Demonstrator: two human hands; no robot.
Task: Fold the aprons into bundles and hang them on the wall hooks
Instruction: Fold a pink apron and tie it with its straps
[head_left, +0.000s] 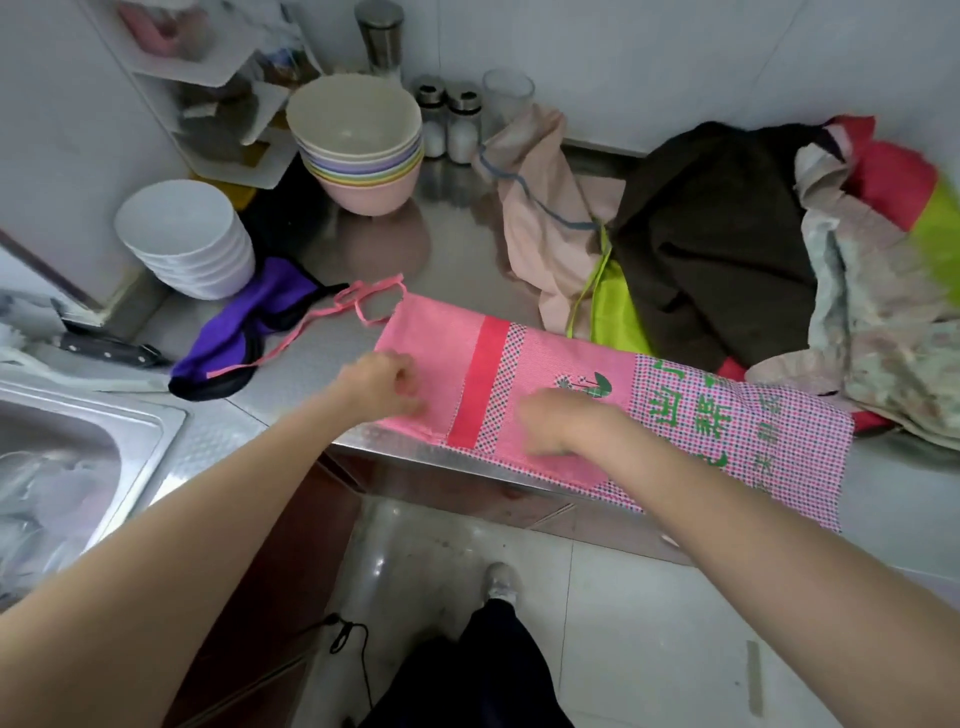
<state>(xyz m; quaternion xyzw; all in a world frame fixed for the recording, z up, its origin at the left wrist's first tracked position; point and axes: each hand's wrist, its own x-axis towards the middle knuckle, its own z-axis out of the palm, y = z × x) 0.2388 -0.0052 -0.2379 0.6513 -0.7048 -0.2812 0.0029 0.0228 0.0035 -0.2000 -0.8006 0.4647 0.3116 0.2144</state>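
— Two hands are working the pink apron (561, 364) — it's lying folded in a long strip on the steel counter (457, 208), near edge hanging over the front.
— Grip?
— Left hand (387, 384) is curling its fingers on the strip's left end, pinching cloth. Right hand (558, 423) is pressing down mid-strip w/ bent fingers; can't tell if it's gripping.
— Others?
— Pile of aprons (727, 249) is sitting behind, right; purple apron (244, 332) is lying left, by the white bowls (187, 239).

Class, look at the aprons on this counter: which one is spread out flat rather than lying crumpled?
The pink checked apron with green lettering, under both hands at the counter's front edge. The purple apron and the heaped aprons are bunched up.
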